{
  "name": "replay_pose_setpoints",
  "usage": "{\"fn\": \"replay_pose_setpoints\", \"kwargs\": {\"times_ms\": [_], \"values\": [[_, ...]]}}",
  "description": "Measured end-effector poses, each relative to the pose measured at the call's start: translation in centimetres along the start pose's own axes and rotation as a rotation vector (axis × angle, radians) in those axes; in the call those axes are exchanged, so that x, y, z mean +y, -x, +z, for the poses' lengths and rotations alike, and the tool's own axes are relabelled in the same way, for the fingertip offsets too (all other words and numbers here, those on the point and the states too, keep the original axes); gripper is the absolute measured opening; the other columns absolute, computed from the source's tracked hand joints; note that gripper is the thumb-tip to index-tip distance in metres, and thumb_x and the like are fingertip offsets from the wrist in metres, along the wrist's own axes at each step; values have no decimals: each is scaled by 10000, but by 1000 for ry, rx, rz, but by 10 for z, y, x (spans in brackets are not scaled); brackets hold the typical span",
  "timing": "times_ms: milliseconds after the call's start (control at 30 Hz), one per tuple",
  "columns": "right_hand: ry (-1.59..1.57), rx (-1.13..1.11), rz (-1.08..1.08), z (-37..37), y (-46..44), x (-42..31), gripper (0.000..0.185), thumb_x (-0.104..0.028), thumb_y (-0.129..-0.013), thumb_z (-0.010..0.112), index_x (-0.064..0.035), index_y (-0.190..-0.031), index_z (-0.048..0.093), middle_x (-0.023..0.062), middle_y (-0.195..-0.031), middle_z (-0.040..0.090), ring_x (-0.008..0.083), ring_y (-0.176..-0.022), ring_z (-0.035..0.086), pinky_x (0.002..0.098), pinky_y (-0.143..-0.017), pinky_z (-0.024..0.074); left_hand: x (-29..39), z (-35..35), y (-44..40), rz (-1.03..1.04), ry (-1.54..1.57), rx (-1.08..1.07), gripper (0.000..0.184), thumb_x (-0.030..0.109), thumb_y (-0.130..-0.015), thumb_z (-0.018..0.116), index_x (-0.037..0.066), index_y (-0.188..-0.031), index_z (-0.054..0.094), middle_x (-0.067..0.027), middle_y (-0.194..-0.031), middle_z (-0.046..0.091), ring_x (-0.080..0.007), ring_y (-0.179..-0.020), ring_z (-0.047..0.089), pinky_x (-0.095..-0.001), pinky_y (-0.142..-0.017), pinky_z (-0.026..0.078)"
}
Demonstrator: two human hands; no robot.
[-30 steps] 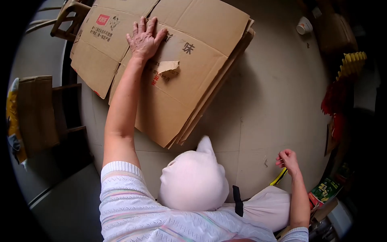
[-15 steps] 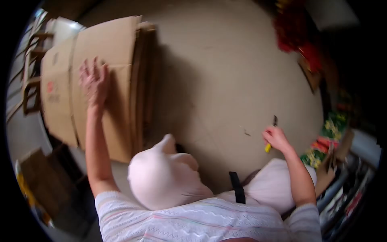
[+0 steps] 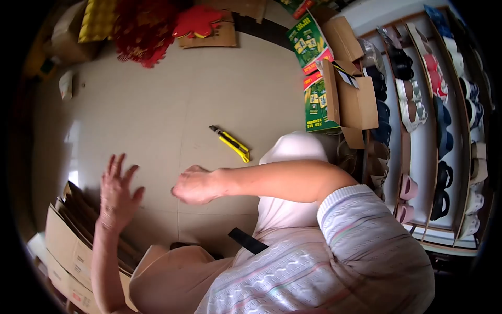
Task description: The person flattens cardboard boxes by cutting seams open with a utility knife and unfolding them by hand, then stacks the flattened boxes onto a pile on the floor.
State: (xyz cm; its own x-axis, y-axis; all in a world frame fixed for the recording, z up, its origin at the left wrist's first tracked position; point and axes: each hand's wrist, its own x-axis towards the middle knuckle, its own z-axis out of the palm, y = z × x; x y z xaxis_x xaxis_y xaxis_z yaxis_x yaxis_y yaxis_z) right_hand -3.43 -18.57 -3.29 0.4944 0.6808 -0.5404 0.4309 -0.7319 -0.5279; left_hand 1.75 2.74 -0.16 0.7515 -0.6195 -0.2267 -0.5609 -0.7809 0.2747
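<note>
My left hand is raised above the floor at the left, its fingers spread and nothing in them. Just below it leans the stack of flattened cardboard. My right hand reaches across in front of me, its fingers curled in; whether anything is inside them is hidden. A yellow and black cutter knife lies on the tiled floor, up and to the right of my right hand and apart from it. Its dark end points to the upper left.
A rack of shoes fills the right side. Beside it stand green printed boxes and an open carton. Red decorations and a yellow item are at the top. A white cup lies at the left.
The view has swung to the right. My left hand has come off the cardboard. My right hand has let go of the cutter knife, which now lies on the floor, and has moved left across my body.
</note>
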Motion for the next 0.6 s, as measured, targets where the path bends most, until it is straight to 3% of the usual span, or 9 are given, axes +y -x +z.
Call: {"fn": "replay_pose_setpoints", "kwargs": {"times_ms": [133,200,267,300,400,433,500,567,600], "values": [[-8,55,-53,-17,10,2,109,-83,-750,515,-15,-770,598,143,-756,635,312,-788,623,411,-673,501,75,-34,-6,181,40,-110,519,126,-670,721,56,-1150,534,-173,-1327,391,-362,-1285,320,-476,-1006,321],[-50,128,-52,-25,16,8,97,-65,-744,519,-16,-766,600,139,-758,638,310,-791,623,411,-672,501,97,-38,-4,107,66,-197,578,140,-693,695,32,-1220,483,-167,-1353,392,-346,-1308,301,-463,-1031,295],[-124,264,-58,-27,16,18,85,-43,-732,523,-14,-754,600,138,-745,639,311,-775,625,415,-662,503,107,-32,2,70,-17,-137,630,160,-712,686,14,-1268,427,-170,-1332,416,-344,-1283,334,-459,-1022,301],[-11,330,-114,-18,6,28,87,-58,-702,543,-19,-724,618,145,-743,644,290,-760,636,409,-632,507,111,-30,4,53,-42,-111,628,172,-720,683,14,-1271,425,-172,-1325,422,-346,-1274,344,-462,-1015,308],[-7,113,70,-53,25,48,155,-71,-611,631,-56,-760,669,117,-890,655,237,-913,621,384,-735,509,119,-11,4,-53,7,-68,589,178,-740,670,34,-1262,438,-167,-1313,438,-343,-1253,368,-467,-1004,312],[-45,230,96,-53,28,61,171,-68,-562,638,-67,-730,667,103,-843,660,232,-873,630,362,-711,515,118,-5,1,-59,-19,-90,572,177,-737,675,38,-1247,458,-160,-1300,450,-338,-1254,367,-463,-1003,315],[-174,193,186,-63,33,96,170,-72,-565,604,-52,-724,660,138,-794,648,248,-813,632,356,-688,518,107,9,-1,-128,-71,-150,543,183,-729,684,49,-1220,495,-146,-1279,470,-329,-1250,370,-456,-1001,324],[-292,501,261,-67,39,137,121,-64,-614,566,-16,-694,643,148,-756,646,283,-753,637,384,-675,518,89,25,-3,-248,-125,-220,520,195,-721,692,63,-1196,528,-135,-1260,487,-321,-1242,378,-448,-997,335],[-304,595,347,-68,42,160,180,-136,-707,517,-103,-825,649,117,-858,659,300,-819,623,410,-736,490,84,29,-2,-268,-122,-231,510,204,-718,693,68,-1185,541,-129,-1255,493,-314,-1236,383,-444,-994,341]]}}
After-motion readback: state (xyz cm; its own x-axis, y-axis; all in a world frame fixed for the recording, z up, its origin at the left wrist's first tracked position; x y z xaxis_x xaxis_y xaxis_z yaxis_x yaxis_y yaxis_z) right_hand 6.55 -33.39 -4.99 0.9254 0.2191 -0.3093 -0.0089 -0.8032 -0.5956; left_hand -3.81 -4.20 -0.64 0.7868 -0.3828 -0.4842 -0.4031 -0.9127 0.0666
